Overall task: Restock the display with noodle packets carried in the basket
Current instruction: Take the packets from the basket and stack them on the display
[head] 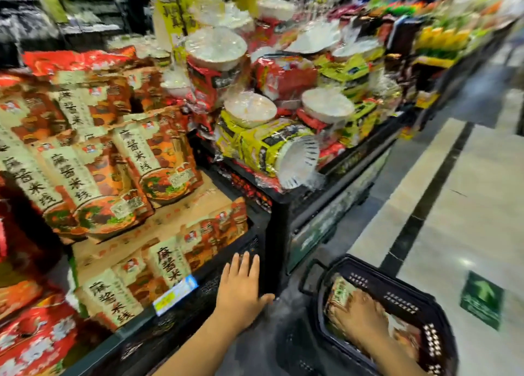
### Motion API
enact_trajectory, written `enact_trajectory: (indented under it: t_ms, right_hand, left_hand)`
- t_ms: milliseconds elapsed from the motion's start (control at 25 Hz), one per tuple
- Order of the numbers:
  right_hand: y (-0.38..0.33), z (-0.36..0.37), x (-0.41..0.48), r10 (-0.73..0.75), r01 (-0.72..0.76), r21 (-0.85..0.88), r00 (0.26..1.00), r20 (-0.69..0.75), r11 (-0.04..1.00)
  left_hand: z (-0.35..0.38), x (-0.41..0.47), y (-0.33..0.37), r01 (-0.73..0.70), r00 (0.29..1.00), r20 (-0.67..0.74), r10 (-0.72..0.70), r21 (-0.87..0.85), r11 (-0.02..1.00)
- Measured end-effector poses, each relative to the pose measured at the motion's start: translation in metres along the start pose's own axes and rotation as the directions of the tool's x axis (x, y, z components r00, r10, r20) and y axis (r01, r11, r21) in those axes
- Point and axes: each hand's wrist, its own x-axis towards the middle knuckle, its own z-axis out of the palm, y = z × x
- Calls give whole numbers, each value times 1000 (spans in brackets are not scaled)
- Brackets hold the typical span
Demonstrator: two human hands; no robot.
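A: Shop aisle, shiny floor point(453, 205); what now?

B: Right hand point(360, 316) lies on a noodle packet point(341, 290) in the basket point(402, 299); too blurry to tell if it grips; left hand point(241, 285) is flat by the display point(181, 319); I'd grab one packet firmly and lift straight up.

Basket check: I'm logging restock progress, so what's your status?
Left hand open, flat at display crate edge. Right hand down in basket on noodle packets, grip blurred. No obstruction seen.

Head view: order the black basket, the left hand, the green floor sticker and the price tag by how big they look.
1. black basket
2. left hand
3. green floor sticker
4. price tag, close to the sticker; differing nearness leaves real sizes unsure.
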Motion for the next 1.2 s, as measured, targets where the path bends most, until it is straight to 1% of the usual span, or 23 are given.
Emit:
enact_trajectory:
  t_ms: [160, 240, 360, 480, 640, 720, 880, 920, 1040, 1120, 1200]
  right_hand:
    - [49, -17, 15, 115, -116, 84, 993, 19, 990]
    - [75, -28, 26, 158, -157, 90, 987, -3, 983]
    - [116, -45, 50, 212, -212, 108, 977, 16, 971]
    - [155, -56, 80, 273, -276, 161, 961, 40, 948]
    - [203, -61, 129, 375, -392, 152, 918, 128, 907]
    - [225, -53, 153, 402, -427, 143, 899, 173, 893]
    - [271, -19, 202, 421, -474, 123, 853, 308, 872]
    - [280, -10, 213, 422, -482, 116, 841, 340, 868]
    - [307, 24, 250, 433, -512, 136, 818, 379, 848]
    - [323, 54, 272, 446, -525, 112, 801, 399, 843]
    - [337, 87, 298, 454, -532, 79, 783, 425, 843]
  left_hand:
    - [5, 36, 55, -114, 991, 69, 111, 47, 992]
    - [7, 57, 89, -162, 982, 114, 154, 70, 984]
    - [14, 90, 138, -215, 967, 162, 199, 90, 972]
    - [29, 125, 180, -250, 949, 222, 225, 94, 964]
    - [65, 174, 229, -237, 920, 337, 199, 76, 968]
    - [90, 192, 240, -216, 907, 385, 168, 85, 973]
    - [155, 227, 256, -163, 823, 565, 68, 119, 979]
    - [171, 236, 260, -161, 808, 587, 49, 140, 977]
    - [223, 273, 267, -178, 795, 606, 34, 180, 967]
    - [258, 299, 268, -191, 791, 610, 52, 165, 967]
    - [297, 328, 269, -169, 779, 626, 41, 146, 975]
